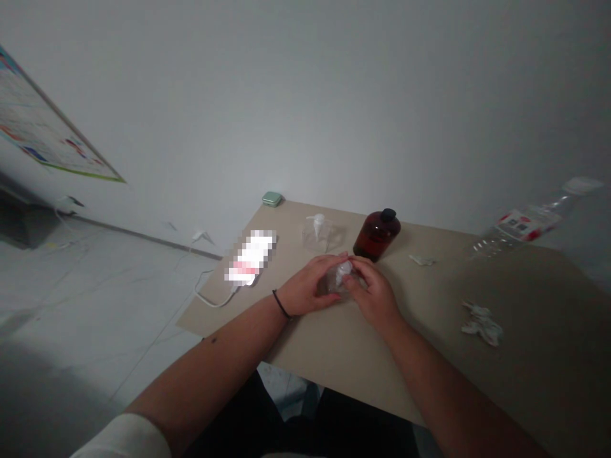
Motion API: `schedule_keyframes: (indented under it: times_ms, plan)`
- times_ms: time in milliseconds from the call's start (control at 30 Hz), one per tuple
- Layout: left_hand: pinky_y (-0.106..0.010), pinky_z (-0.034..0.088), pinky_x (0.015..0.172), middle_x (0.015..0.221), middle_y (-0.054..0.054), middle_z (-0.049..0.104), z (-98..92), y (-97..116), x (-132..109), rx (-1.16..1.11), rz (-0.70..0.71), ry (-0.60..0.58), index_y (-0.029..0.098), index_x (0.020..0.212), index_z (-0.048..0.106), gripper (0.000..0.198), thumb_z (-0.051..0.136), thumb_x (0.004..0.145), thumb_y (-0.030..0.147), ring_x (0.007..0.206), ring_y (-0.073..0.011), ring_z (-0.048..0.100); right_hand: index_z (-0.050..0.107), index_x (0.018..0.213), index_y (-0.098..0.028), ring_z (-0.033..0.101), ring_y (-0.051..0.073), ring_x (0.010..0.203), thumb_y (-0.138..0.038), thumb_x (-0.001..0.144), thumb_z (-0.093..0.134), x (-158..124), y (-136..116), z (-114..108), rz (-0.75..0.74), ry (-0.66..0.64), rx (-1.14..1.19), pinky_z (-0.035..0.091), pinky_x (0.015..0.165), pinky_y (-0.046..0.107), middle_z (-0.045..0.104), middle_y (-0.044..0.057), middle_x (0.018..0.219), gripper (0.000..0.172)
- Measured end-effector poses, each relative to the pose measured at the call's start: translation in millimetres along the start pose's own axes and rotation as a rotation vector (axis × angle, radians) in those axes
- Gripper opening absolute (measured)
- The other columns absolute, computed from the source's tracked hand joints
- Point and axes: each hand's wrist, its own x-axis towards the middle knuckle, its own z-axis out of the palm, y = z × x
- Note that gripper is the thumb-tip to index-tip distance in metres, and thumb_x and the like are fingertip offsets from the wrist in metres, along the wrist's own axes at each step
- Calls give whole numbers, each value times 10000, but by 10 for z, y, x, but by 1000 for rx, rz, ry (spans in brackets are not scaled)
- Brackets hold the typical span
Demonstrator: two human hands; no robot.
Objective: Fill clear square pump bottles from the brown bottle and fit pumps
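Both my hands are around a small clear pump bottle (pixel 337 286) with a white pump top, near the middle of the table. My left hand (pixel 312 286) wraps the bottle's body from the left. The fingers of my right hand (pixel 375 289) grip the white pump head (pixel 344 272) at the bottle's top. Just behind them stands a dark amber bottle (pixel 377 235) with a black cap. A second clear bottle (pixel 312 238) with a white pump is behind and to the left. My fingers hide part of the held bottle.
On the table (pixel 305 343), a lit phone (pixel 252 257) with a white cable (pixel 210 304) lies left. A small green case (pixel 272 199) is at the back-left corner. Crumpled tissues (pixel 482 323) and a clear plastic bottle (pixel 529 219) are at right. The wall (pixel 334 127) borders the back.
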Motion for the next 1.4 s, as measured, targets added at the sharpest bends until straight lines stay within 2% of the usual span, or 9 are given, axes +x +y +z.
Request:
schedule_keyframes:
  times_ms: [133,300,467,667,800,900,1100,1267,1400]
  plan:
    - [-529,401,1192,1582,-153,477,3,1,3,1,24,18,303,1595,316,841,752,877,315,1433,-323,492,648,1148,-261,676,282,1085,-469,834,711,-5,25,5,65,1,30,562,947,491,702,102,1188,382]
    - [-527,402,1192,1586,-149,473,-6,7,9,2,34,20,306,1601,302,851,748,877,315,1435,-319,490,661,1091,-260,668,281,1100,-456,863,681,-4,26,3,34,-10,11,549,970,490,695,98,1167,301]
    - [-533,400,1191,1590,-152,468,-11,9,6,9,23,15,307,1603,299,860,752,872,304,1431,-323,492,626,1165,-268,679,275,1073,-489,831,715,-11,46,7,80,-12,56,554,954,487,695,95,1197,410]
    - [-536,381,1202,1600,-141,458,1,-5,4,-12,14,9,307,1606,290,869,749,868,292,1442,-329,477,664,1068,-259,667,270,1080,-447,868,675,4,53,1,9,-7,24,544,952,464,694,94,1155,275]
    - [-530,389,1197,1598,-142,461,2,0,7,-6,14,10,309,1606,290,882,758,859,279,1434,-330,485,647,1121,-259,675,269,1029,-467,854,692,3,58,22,33,2,49,557,903,457,694,95,1149,341]
    - [-525,401,1191,1586,-146,473,4,3,6,-7,12,18,308,1603,297,883,765,855,282,1428,-325,493,633,1063,-261,673,263,969,-458,817,731,8,49,47,54,46,42,560,869,452,696,73,1066,330]
    - [-531,407,1185,1578,-146,482,10,0,5,-3,36,28,304,1602,303,860,749,867,290,1419,-325,496,657,1115,-266,660,272,1069,-453,880,656,15,45,21,-13,-13,16,554,898,445,680,97,1171,300]
    - [-519,421,1176,1558,-152,501,4,24,15,-2,16,36,293,1602,308,871,764,860,284,1405,-322,511,630,1064,-262,667,259,971,-469,823,716,21,52,68,37,52,2,561,862,439,688,74,1060,329]
    - [-530,410,1185,1575,-155,481,3,26,18,-5,33,28,298,1604,300,873,760,862,283,1420,-324,496,657,1083,-260,653,280,1094,-463,879,652,22,30,38,-28,7,-24,544,944,463,676,101,1154,288]
